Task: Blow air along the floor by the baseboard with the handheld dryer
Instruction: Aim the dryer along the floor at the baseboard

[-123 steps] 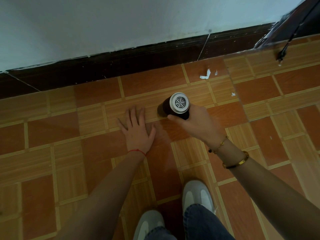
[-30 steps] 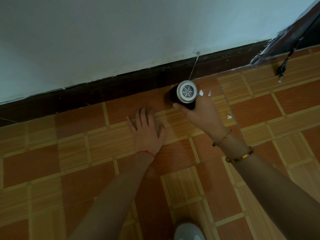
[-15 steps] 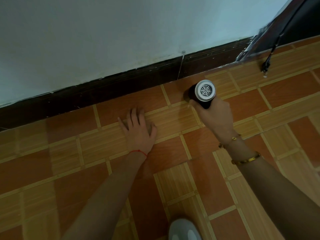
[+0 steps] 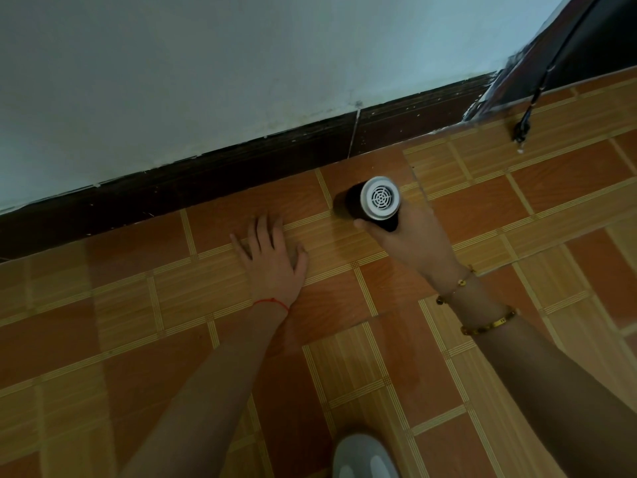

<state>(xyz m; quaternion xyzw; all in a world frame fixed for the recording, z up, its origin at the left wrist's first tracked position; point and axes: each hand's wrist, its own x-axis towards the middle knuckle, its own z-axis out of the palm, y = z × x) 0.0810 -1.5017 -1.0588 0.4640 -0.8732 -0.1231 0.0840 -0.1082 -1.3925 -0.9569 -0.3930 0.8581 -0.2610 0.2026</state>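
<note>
Our right hand (image 4: 408, 241) curls around the dryer (image 4: 374, 203), nozzle toward ten o'clock at the baseboard (image 4: 241, 174), left hand (image 4: 272, 258) flat on the floor (image 4: 172, 339), fingers slightly spread.

The right hand (image 4: 410, 241) grips a black dryer (image 4: 370, 205) just above the tiled floor (image 4: 138, 339), its white grille facing the camera, near the dark baseboard (image 4: 241, 167); the left hand (image 4: 272, 260) rests flat on the floor beside it
</note>
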